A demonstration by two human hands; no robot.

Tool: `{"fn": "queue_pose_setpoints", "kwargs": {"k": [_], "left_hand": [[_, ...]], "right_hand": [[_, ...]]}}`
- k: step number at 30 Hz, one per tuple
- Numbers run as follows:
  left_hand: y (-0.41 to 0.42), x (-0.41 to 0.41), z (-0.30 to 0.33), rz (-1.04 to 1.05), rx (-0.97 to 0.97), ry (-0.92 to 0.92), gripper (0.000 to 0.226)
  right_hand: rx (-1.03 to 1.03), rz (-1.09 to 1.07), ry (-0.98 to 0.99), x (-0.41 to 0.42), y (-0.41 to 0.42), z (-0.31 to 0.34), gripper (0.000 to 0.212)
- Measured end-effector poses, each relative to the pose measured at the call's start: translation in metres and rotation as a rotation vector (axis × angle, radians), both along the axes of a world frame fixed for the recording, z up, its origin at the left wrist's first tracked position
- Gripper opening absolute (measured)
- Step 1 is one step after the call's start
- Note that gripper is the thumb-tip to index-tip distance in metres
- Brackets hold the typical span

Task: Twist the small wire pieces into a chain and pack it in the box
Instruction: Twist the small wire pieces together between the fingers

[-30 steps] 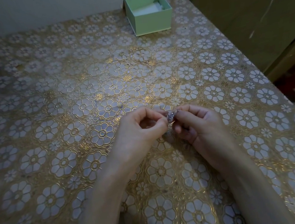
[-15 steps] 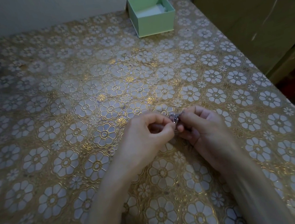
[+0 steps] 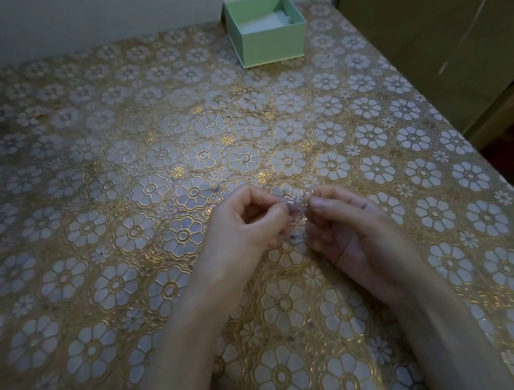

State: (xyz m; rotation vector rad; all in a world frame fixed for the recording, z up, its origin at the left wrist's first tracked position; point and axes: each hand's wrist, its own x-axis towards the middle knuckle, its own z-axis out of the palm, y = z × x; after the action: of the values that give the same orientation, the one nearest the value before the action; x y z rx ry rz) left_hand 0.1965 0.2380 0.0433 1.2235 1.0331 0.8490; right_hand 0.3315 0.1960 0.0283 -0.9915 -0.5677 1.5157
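Our left hand (image 3: pixel 247 226) pinches one end of the small wire chain (image 3: pixel 298 204) between thumb and forefinger, just above the desk (image 3: pixel 82 186) with its gold flower cloth. Our right hand (image 3: pixel 346 228) pinches the other end, so the silvery piece hangs between our hands at the near middle. We judge the twisting step is underway; how many links are joined is too small to tell. Packing comes later: the open green box (image 3: pixel 270 41) waits far off, slightly right.

Place: a room in a home
Table: shiny gold plastic cloth with white flowers (image 3: pixel 116 188)
At 2 o'clock: big brown cardboard box (image 3: pixel 433 47)
At 12 o'clock: plain pale wall (image 3: pixel 92 16)
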Motion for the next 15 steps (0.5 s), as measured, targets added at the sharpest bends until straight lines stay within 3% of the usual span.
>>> {"fn": "queue_pose_setpoints", "kwargs": {"k": [3,6,11,15], "left_hand": [[0.0034,0.0,-0.0008,-0.004,-0.186,-0.193,0.04],[0.0045,0.0002,0.0019,-0.014,-0.313,-0.321,0.021],[0.0017,-0.0005,0.002,-0.067,-0.382,-0.322,0.009],[0.0023,-0.0004,0.0018,-0.11,-0.442,-0.386,0.026]], "right_hand": [[0.008,-0.017,0.005,0.0004,0.0,0.0013,0.007],[0.011,-0.039,0.014,0.0005,-0.0001,0.0027,0.011],[0.014,-0.044,-0.004,0.0005,-0.001,0.007,0.016],[0.069,-0.057,-0.019,0.0025,-0.0006,0.0077,0.013]]}}
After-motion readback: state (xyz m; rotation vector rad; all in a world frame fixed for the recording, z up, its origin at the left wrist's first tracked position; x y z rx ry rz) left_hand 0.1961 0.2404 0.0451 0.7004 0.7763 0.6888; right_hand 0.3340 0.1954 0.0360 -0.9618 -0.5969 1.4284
